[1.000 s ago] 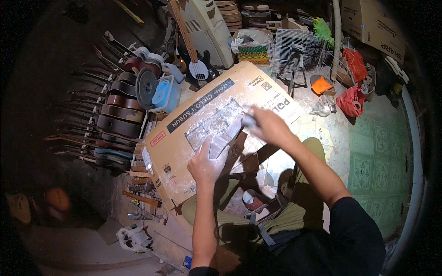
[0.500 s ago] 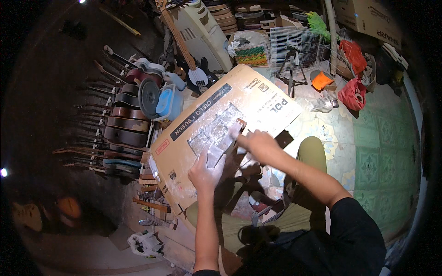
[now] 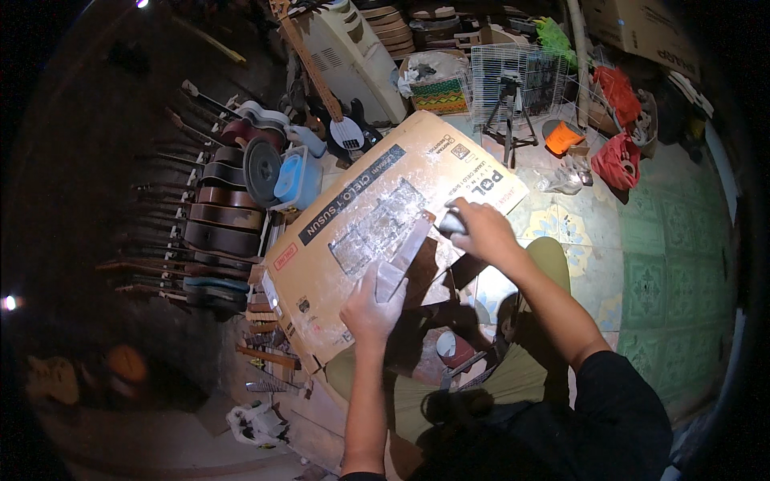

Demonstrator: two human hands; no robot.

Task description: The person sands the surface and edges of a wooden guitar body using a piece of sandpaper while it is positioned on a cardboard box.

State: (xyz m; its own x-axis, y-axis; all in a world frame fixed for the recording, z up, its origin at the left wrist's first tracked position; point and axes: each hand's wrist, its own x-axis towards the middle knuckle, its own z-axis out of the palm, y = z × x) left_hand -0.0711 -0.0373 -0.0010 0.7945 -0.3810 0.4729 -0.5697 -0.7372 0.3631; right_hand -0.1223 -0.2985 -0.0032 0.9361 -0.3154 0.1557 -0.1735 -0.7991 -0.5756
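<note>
My left hand (image 3: 370,309) grips a long, flat piece (image 3: 413,244) coated in pale dust, with a brownish tip. It angles up to the right over a large cardboard sheet (image 3: 309,268), whose middle is smeared with white powder. My right hand (image 3: 485,232) is closed round a small dark, greyish block (image 3: 451,222) beside the piece's upper part; its exact shape is hard to make out. In the shadow between my legs lies a round reddish object (image 3: 453,349) with a pale top.
Guitars (image 3: 220,216) line a rack at left, near a blue container (image 3: 289,184) and a black-and-white guitar (image 3: 346,128). Behind stand a wire cage (image 3: 537,84) and tripod (image 3: 507,120). Red bags (image 3: 613,160) and an orange object (image 3: 561,138) lie at right, above green tiles (image 3: 662,289).
Since half a second ago my right hand has shifted up and rightward, away from the long piece, after moving lower along it earlier. My left hand has moved slightly right with the piece.
</note>
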